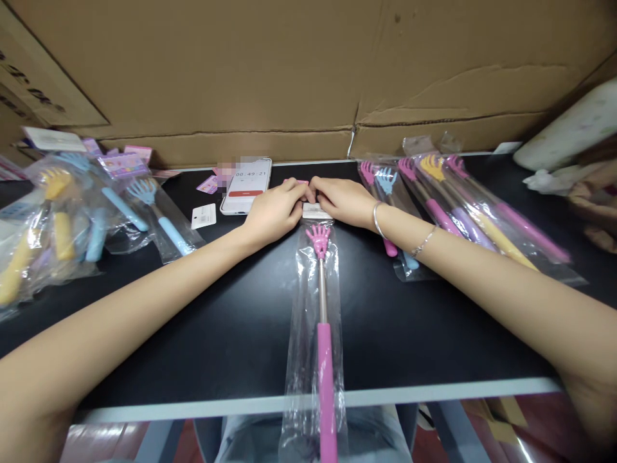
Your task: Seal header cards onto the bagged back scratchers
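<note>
The only writing that reads clearly is on the phone [247,185] lying face up on the black table [231,321]: its screen shows a timer at 00:49:21 above a red bar. The black print on the cardboard carton [29,90] at the far left is cut off and unreadable, and the small white card [203,216] beside the phone carries print too fine to make out. Just right of the phone, the left hand [276,211] and the right hand [340,200] meet fingertip to fingertip over the top end of a clear bag [304,302], both with fingers curled and pinched on its white-edged flap. The bag runs straight back from the hands toward the person and hangs past the table's near edge. Inside it lies a pink back scratcher [324,360], its claw head just below the fingers and its handle toward the person. A bangle [376,218] and a thin chain [424,241] sit on the right wrist. A heap of bagged scratchers [58,218] in yellow and blue lies well to the left, and a row of bagged ones [457,206] in pink, yellow and purple lies just beyond the right forearm.
</note>
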Motion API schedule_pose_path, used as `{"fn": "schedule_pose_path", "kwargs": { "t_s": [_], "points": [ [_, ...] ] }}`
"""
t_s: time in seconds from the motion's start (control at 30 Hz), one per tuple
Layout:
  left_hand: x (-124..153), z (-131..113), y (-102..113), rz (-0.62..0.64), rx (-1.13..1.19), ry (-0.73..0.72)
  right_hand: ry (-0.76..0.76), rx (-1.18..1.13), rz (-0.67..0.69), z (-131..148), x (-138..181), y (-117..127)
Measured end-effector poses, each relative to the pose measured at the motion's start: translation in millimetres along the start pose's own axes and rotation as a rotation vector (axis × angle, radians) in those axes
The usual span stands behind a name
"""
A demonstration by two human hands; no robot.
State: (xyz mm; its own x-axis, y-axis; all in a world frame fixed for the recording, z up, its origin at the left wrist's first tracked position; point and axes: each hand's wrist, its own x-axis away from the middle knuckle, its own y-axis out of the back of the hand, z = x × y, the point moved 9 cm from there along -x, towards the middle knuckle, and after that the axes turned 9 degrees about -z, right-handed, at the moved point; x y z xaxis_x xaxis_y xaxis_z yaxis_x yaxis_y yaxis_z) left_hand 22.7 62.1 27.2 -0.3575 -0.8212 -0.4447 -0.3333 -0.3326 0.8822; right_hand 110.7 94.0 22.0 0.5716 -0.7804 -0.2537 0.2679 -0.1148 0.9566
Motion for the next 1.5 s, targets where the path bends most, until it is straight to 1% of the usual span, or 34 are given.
{"fn": "schedule_pose_path", "kwargs": {
  "t_s": [1.5],
  "points": [
    [0.2, 0.7, 1.2, -0.008, 0.010, 0.003, -0.003, -0.006, -0.011, 0.2, 0.1, 1.8]
  ]
}}
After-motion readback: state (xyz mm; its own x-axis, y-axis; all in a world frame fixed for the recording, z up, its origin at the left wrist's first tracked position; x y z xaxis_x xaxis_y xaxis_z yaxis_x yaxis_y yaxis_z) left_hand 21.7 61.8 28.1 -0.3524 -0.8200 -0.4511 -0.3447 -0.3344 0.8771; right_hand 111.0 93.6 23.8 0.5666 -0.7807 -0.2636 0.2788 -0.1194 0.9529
